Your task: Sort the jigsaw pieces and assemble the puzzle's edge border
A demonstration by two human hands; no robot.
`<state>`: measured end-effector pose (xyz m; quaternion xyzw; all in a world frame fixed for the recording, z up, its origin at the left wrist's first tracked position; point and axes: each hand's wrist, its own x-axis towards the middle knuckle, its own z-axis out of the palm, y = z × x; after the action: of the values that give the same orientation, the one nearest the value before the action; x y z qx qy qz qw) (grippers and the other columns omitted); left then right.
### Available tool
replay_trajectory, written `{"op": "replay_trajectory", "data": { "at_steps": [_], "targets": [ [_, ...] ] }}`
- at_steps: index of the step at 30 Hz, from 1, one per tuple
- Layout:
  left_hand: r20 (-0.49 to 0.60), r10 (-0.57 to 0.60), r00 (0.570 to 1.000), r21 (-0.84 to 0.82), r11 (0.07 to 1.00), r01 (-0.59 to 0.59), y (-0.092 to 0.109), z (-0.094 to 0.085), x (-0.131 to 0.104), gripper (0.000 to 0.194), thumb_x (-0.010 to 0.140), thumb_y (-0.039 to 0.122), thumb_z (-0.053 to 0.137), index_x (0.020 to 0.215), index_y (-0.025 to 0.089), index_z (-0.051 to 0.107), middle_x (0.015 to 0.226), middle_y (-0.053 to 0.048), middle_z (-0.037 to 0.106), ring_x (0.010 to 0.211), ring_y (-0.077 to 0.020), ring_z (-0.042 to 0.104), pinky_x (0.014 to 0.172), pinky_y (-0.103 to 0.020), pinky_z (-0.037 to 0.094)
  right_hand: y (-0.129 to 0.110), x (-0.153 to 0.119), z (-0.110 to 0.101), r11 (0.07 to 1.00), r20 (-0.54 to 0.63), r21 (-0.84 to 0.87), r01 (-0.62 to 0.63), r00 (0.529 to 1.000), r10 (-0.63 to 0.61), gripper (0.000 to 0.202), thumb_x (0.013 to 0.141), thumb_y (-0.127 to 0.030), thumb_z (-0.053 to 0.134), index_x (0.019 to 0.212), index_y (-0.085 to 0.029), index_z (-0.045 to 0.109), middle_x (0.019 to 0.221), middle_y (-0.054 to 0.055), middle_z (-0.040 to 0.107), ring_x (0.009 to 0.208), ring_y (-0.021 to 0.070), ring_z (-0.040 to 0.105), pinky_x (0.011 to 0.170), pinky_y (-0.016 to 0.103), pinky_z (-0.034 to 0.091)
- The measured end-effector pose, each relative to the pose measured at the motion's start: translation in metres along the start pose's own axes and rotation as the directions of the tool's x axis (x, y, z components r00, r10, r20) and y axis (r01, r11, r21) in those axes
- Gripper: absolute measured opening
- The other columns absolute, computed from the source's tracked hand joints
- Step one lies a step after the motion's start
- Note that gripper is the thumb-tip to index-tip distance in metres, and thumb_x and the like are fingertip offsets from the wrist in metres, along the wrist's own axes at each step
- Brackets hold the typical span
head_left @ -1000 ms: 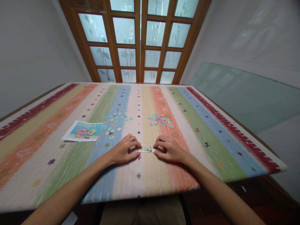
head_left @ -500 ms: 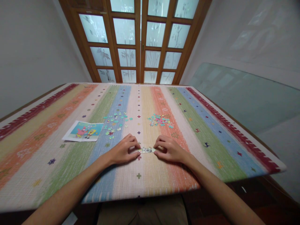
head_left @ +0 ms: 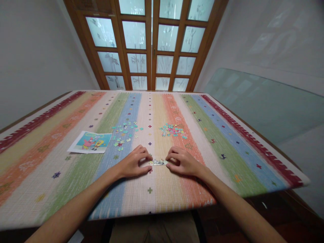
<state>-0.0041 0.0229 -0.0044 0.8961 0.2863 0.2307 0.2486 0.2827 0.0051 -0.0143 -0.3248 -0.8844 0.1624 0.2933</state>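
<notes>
1 puzzle strip point(head_left: 159, 162) lies between left hand point(head_left: 134, 162) and right hand point(head_left: 184, 162).

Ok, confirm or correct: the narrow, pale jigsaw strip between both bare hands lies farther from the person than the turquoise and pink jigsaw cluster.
No: the narrow, pale jigsaw strip lies nearer the person than the turquoise and pink jigsaw cluster, as the head view shows. The left hand and right hand do flank it.
</notes>
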Motion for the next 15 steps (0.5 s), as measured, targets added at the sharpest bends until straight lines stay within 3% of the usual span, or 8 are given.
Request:
{"op": "replay_trajectory", "data": {
  "at_steps": [6,15],
  "targets": [
    [-0.017,-0.003,1.000,0.025,1.000,0.004,0.001,-0.001,0.000,0.023,0.092,0.035,0.066,0.111,0.021,0.067,0.101,-0.007,0.066,0.099,-0.0245,0.056,0.089,-0.040,0.048,0.000,0.000,0.000,1.000,0.007,-0.017,-0.001,1.000,0.001,0.008,0.089,-0.022,0.064,0.094,-0.019,0.070,0.088,0.006,0.062,0.080,0.0195,0.059,0.072,0.032,0.047],
    [-0.114,0.012,0.993,0.166,0.986,0.007,-0.015,-0.003,0.001,0.023,0.104,0.031,0.048,0.107,0.019,0.068,0.101,-0.009,0.066,0.097,-0.0239,0.059,0.089,-0.041,0.049,-0.001,0.001,-0.001,1.000,0.020,-0.031,-0.006,1.000,0.007,0.009,0.090,-0.022,0.063,0.095,-0.019,0.070,0.090,0.007,0.062,0.082,0.0202,0.059,0.074,0.034,0.048]
  ]
}}
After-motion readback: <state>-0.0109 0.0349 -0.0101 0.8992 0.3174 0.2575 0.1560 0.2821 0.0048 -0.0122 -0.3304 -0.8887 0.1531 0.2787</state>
